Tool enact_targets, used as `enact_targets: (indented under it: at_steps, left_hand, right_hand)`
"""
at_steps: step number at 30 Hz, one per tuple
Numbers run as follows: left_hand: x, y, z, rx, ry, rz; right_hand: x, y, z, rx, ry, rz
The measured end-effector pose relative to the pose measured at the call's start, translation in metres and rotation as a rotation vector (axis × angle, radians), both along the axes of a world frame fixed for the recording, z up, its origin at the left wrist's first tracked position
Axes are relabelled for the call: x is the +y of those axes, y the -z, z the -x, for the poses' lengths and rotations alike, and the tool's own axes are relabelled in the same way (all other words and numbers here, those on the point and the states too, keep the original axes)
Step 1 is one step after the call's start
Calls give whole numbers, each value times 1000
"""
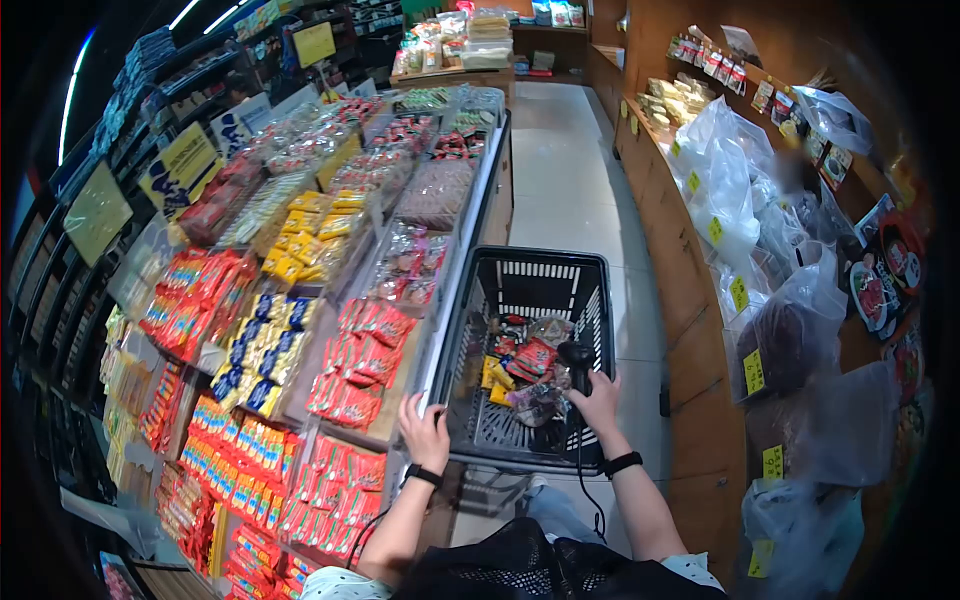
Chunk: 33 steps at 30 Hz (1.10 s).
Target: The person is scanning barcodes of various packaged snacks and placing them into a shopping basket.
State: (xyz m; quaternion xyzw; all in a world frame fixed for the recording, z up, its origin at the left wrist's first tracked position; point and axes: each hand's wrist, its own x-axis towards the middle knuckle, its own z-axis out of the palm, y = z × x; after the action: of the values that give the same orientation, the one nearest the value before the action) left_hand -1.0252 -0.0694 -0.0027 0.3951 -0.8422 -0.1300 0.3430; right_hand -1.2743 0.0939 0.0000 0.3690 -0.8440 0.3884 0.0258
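Note:
My right hand is closed around a black handle-like piece with a rounded head, over the right side of a black shopping basket. Whether that piece belongs to the basket cannot be made out. Inside the basket lie red snack packets, small yellow packets and clear bags. My left hand has its fingers apart at the front edge of the snack display, beside the basket's near left corner. It holds nothing that I can see. Closest to it are red packets in a display compartment.
On the left, a sloping display holds compartments of yellow packets, blue-and-gold packets and orange packets. A wooden counter with plastic bags runs along the right. The tiled aisle stretches ahead between them.

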Motion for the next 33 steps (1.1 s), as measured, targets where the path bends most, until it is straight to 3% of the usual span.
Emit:
enact_targets:
  at_steps: [3, 6, 9, 11, 14, 15, 19, 20, 26, 27, 29, 33]
  left_hand:
    - [9, -12, 24, -40, -4, -25]
    - [8, -16, 33, -246, -34, -15]
    - [9, -53, 54, -412, -49, -59]
    - [4, -76, 67, -268, 53, -182]
    - [-19, -99, 109, -102, 397, -233]
    - [-26, -100, 123, -155, 486, -247]
    - [-48, -49, 192, -484, 742, -222]
    - [-52, -23, 210, -423, 784, -212]
    - [-58, 118, 273, -533, 675, -78]
    - [-58, 129, 277, -508, 683, -25]
    - [-61, 135, 284, -874, 748, -116]
    - [-66, 148, 302, -851, 765, -60]
  right_hand:
    - [6, 4, 26, -35, -64, -13]
    - [2, -9, 29, -52, -81, 24]
    - [-9, -19, 37, -100, -44, -21]
    - [-12, -21, 40, -137, -22, -65]
    - [-13, -21, 44, -108, -16, -64]
    - [-15, -20, 45, -113, -6, -64]
    - [-21, -24, 44, -127, 46, -52]
    - [-22, -23, 44, -120, 49, -43]
    - [-23, -20, 50, -89, 83, -37]
    - [-23, -21, 53, -75, 68, -49]
    - [-21, -17, 57, -60, 68, -61]
    - [-20, -20, 66, -145, 103, -26]
